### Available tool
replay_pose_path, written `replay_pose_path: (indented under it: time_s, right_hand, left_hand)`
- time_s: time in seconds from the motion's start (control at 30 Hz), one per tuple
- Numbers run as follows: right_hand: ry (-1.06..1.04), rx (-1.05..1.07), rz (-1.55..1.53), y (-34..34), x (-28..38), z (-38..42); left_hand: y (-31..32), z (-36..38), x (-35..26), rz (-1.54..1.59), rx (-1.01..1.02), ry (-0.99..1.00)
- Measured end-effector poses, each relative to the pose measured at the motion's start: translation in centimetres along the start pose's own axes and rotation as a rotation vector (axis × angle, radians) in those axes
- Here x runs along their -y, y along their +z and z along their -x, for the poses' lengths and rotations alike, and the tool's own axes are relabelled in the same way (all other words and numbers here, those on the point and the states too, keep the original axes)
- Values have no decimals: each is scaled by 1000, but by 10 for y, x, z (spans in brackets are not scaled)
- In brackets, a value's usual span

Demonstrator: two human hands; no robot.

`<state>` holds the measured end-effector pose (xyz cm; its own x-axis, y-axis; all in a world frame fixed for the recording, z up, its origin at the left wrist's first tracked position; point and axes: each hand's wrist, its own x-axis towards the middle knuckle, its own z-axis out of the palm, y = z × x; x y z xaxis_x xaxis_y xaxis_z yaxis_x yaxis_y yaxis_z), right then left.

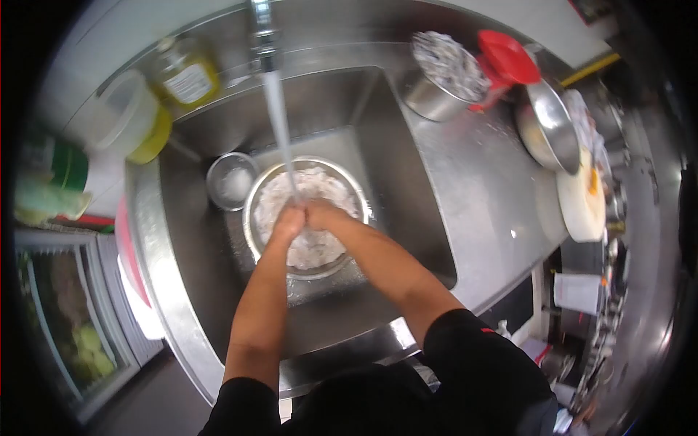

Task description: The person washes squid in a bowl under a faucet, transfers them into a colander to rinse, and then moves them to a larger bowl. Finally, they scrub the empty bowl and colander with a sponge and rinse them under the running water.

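A round metal bowl (pixel 252 231) stands in the sink, filled with pale pinkish-white pieces (pixel 320 183) whose kind I cannot make out. Over these pieces, in the middle of the bowl, my left hand (pixel 290 220) and my right hand (pixel 322 215) meet side by side. Both hands look curled closed; their fingertips, and anything between them, are hidden. From the faucet (pixel 263 43) a stream of water (pixel 277 109) falls right onto them. Left of the bowl sits a small round metal strainer or dish (pixel 233 182) with something whitish in it.
The steel sink (pixel 407 240) surrounds the bowl. At the back left are a bottle of yellow liquid (pixel 187 76) and a clear plastic container (pixel 134 120). On the right counter stand a metal pot (pixel 434 100), a red plastic item (pixel 509 58), a tilted metal bowl (pixel 542 123) and a white round block (pixel 578 207).
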<state>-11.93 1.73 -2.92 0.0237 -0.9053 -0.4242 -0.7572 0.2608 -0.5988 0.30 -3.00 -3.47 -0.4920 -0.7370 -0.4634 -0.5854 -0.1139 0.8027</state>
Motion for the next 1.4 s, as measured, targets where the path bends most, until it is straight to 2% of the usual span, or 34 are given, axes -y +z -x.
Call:
replay_pose_path:
  time_s: [0.07,0.13,0.17,0.23,0.27,0.37,0.4,0.43,0.47,0.5,0.53,0.57,0.63,0.7,0.8,0.9,0.93,1.0,1.03,1.13,1.23,1.33,1.4]
  right_hand:
    - [14,-149,-181,-13,18,-7]
    - [139,-367,-372,-13,36,-10]
    - [178,-375,-346,-26,48,3]
    - [248,-382,-297,-56,79,26]
    - [234,-290,-324,-59,73,28]
    - [124,-9,108,-75,59,51]
    - [110,-43,45,-77,51,62]
    - [86,-69,-23,-74,40,75]
    - [-19,-175,57,-67,22,84]
    - [-13,-215,111,-77,20,102]
    - [150,-127,108,-94,30,123]
    - [188,-94,116,-91,14,127]
    - [308,-58,85,-87,1,140]
    - [480,21,52,-69,-28,134]
    - [564,-34,-120,-37,-63,120]
    - [692,-371,-366,-5,-92,86]
    - [668,-329,-604,3,-121,71]
    - [703,-432,-548,23,-143,60]
    - [763,-400,-744,22,-140,59]
    - [778,-460,-644,19,-143,67]
    - [584,-406,-499,-18,-114,99]
    - [393,-523,-666,-56,-44,134]
    - [306,-522,-782,-76,-18,144]
  left_hand:
    - [-2,0,-23,473,0,-190]
    - [-9,-9,-28,929,87,-143]
    - [-9,-10,-32,1159,127,-126]
    - [-12,8,-63,1232,48,-221]
    - [-14,16,-74,1266,-2,-271]
    - [-36,8,-42,332,-60,-163]
    - [-46,11,-28,195,-43,-108]
    - [-51,11,-3,-17,-178,-110]
    - [-51,8,28,-231,-310,-119]
    - [-58,12,46,-447,-436,-133]
    - [-59,29,45,-437,-461,-324]
    - [-59,44,41,-416,-479,-507]
    - [-47,1,165,-274,-290,-498]
    - [-48,36,126,-253,-364,-477]
    - [-47,34,118,-78,-544,-408]
    - [-50,24,138,-26,-444,-492]
    - [-47,28,136,-32,-480,-445]
    - [-40,37,118,-51,-572,-331]
    - [-44,44,109,-75,-610,-261]
    - [-63,59,84,-57,-585,-244]
    - [-80,87,58,12,-605,-191]
    - [-107,124,22,-2,-642,-80]
    - [-132,143,-2,-75,-694,-70]
